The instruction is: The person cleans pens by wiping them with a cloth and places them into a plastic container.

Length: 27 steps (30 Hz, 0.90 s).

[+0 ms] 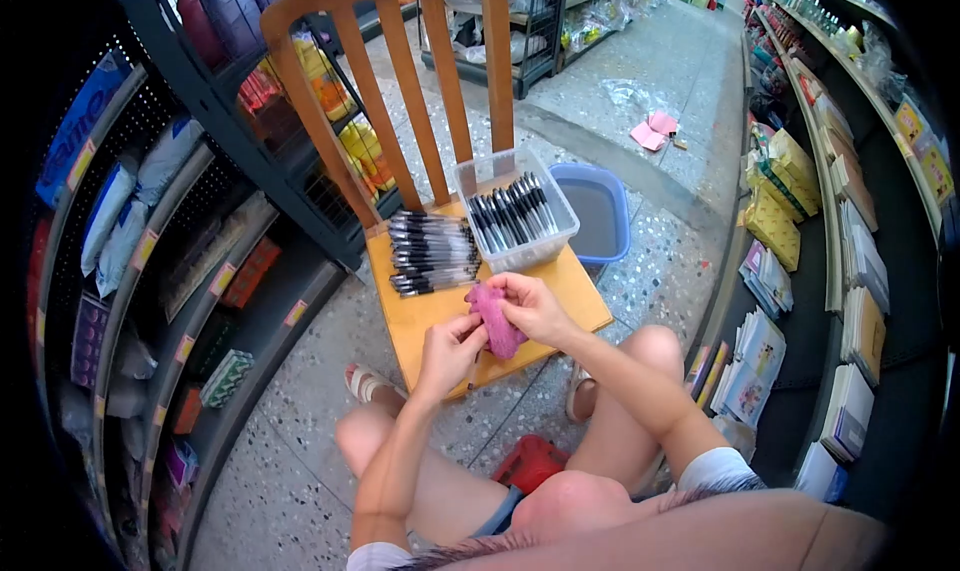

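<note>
My left hand (449,356) and my right hand (533,309) hold a crumpled pink cloth (502,333) between them, over the front of a wooden chair seat (410,321). The fingers of both hands are pinched on it. A thin stick-like item points down below my left hand, too small to make out. Behind the cloth, a pile of black-capped pens (432,253) lies on the seat. To its right stands a clear plastic box (520,255) with more such pens (512,213) inside.
A blue basin (622,221) stands behind the chair's right side. Shelves with packets (235,379) curve along the left, and shelves with notebooks (755,366) along the right. Pink paper (652,131) lies on the floor ahead. A red object (532,463) is between my legs.
</note>
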{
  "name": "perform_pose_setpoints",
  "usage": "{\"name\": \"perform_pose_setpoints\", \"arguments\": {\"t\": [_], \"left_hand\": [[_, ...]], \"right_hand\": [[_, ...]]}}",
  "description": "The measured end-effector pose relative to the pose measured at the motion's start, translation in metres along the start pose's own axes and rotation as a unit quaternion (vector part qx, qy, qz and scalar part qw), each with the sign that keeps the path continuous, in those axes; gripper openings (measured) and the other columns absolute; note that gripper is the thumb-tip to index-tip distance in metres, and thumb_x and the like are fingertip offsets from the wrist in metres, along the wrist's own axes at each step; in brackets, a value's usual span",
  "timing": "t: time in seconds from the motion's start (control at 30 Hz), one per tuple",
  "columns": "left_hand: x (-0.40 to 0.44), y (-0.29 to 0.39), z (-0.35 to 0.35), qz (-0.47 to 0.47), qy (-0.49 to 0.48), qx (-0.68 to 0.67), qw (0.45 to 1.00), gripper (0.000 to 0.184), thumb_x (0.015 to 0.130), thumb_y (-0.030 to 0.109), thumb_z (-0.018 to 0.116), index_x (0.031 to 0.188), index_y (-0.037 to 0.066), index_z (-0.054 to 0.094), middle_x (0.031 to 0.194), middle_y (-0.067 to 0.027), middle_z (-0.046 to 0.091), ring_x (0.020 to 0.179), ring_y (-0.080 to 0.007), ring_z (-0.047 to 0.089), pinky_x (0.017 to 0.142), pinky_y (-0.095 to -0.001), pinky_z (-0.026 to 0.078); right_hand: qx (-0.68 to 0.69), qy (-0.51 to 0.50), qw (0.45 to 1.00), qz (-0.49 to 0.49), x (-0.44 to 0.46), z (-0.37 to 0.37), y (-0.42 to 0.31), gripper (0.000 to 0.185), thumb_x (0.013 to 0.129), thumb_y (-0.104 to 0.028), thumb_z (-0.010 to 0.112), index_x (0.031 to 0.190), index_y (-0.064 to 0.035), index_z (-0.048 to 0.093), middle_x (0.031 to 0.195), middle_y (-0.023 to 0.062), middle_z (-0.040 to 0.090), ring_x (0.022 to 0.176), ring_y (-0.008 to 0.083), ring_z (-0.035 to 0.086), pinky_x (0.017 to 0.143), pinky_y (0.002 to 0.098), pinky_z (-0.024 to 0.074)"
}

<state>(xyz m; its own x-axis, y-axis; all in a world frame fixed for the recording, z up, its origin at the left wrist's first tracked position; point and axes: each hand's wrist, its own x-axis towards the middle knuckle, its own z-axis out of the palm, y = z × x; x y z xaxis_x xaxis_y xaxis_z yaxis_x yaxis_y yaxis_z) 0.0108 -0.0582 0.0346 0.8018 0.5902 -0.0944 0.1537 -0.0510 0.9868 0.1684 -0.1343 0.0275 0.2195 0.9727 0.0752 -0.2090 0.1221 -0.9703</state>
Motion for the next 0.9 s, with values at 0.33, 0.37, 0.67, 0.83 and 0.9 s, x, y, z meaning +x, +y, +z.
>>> {"name": "perform_pose_setpoints", "arguments": {"t": [0.33,0.37,0.67,0.83,0.9], "left_hand": [[0.003,0.005,0.003,-0.004,0.008,-0.105,0.994,0.021,0.09,0.01,0.055,0.103,-0.006,0.062,0.085,-0.0027,0.064,0.073,-0.0075,0.058,0.067,-0.0217,0.047],[0.003,0.007,0.002,-0.004,0.018,-0.102,0.995,0.021,0.09,0.009,0.055,0.103,-0.006,0.062,0.084,-0.0026,0.064,0.073,-0.0074,0.058,0.066,-0.0216,0.047],[0.001,0.002,0.0,0.075,0.087,0.082,0.99,0.019,0.083,0.006,0.061,0.097,-0.007,0.063,0.076,-0.0081,0.064,0.066,-0.0101,0.059,0.059,-0.0233,0.046],[-0.001,0.0,0.002,0.038,0.061,0.011,0.997,0.02,0.085,0.008,0.061,0.099,-0.007,0.063,0.076,-0.0061,0.063,0.067,-0.0094,0.059,0.06,-0.0232,0.047],[-0.003,0.006,0.004,0.003,0.041,-0.037,0.998,0.022,0.087,0.009,0.059,0.102,-0.006,0.062,0.077,-0.0042,0.063,0.068,-0.0091,0.059,0.061,-0.0228,0.048]], "right_hand": [[0.039,0.048,0.998,-0.019,0.008,0.005,0.0,0.021,0.091,-0.005,0.048,0.107,0.0037,0.056,0.094,0.0085,0.064,0.085,0.0125,0.06,0.077,0.0261,0.049],[0.047,0.048,0.998,-0.014,0.008,0.007,-0.002,0.02,0.09,-0.006,0.049,0.108,0.003,0.055,0.094,0.0086,0.064,0.085,0.0125,0.061,0.077,0.0261,0.0493],[0.012,0.033,0.999,-0.014,0.007,0.001,0.006,0.017,0.086,-0.003,0.056,0.102,0.001,0.057,0.088,0.0014,0.061,0.079,0.0058,0.057,0.069,0.0209,0.0482],[0.015,0.059,0.998,-0.032,0.006,0.004,-0.002,0.016,0.089,-0.005,0.05,0.103,0.0009,0.055,0.089,0.0038,0.062,0.08,0.0078,0.058,0.072,0.0236,0.0488],[0.043,0.07,0.996,-0.039,0.007,0.003,-0.002,0.016,0.09,-0.005,0.048,0.105,0.0005,0.054,0.09,0.0052,0.062,0.08,0.0091,0.059,0.073,0.0249,0.0492]]}}
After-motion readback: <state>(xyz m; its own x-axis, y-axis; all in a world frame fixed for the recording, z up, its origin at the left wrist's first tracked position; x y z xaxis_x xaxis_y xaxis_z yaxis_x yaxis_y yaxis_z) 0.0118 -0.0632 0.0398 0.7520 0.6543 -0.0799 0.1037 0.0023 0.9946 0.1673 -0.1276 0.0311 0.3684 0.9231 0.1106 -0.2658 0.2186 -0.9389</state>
